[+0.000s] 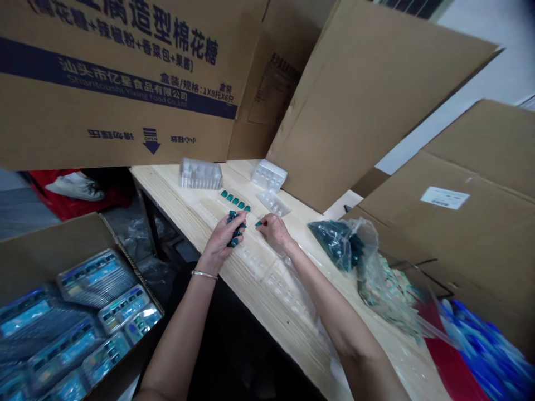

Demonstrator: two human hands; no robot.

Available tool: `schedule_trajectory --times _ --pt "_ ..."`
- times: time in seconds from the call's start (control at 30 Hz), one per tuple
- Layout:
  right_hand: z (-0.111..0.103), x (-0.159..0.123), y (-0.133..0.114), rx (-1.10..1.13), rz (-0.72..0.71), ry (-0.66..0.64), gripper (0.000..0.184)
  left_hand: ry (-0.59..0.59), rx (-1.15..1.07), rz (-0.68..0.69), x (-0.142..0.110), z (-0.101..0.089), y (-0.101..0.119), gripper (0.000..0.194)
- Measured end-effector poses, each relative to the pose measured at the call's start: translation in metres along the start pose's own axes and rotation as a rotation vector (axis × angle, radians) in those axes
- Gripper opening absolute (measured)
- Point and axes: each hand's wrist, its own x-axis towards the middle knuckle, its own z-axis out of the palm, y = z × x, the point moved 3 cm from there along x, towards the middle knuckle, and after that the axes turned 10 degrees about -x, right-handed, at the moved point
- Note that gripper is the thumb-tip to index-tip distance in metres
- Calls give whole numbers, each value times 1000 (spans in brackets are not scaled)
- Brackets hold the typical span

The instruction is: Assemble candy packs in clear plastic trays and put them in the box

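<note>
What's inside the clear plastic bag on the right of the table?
The clear plastic bag holds dark teal pieces and multicoloured printed cards; anything beneath them is hidden.

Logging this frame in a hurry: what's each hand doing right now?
Left hand: closed, holding a bunch of small teal pieces.
Right hand: fingertips pinching one small teal piece.
</note>
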Motion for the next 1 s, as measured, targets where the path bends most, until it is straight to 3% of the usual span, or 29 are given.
schedule_trajectory --times 0.17,0.27,0.33,0.47,0.6,0.77,0.87,1.0 --pt "-31 -8 -24 343 -39 88 24 41 262 79 2 -2 -11 45" --pt "-42 -13 -49 485 -133 54 22 12 427 134 2 3 -16 37" --pt "-43 -14 -57 541 -122 21 18 1 480 138 1 6 -17 35" --pt "-39 -16 -51 767 32 -50 21 -26 429 90 -2 10 -17 42" --pt "-36 -18 -47 833 52 -109 27 -54 446 100 -3 12 -17 42" --pt "-36 -16 -38 937 132 1 28 -26 444 88 0 12 -19 55" --pt "-39 -17 -27 1092 180 3 32 -13 402 95 -1 11 -17 48" --pt "-43 -25 -24 1058 152 -79 33 27 428 131 -2 10 -14 40"
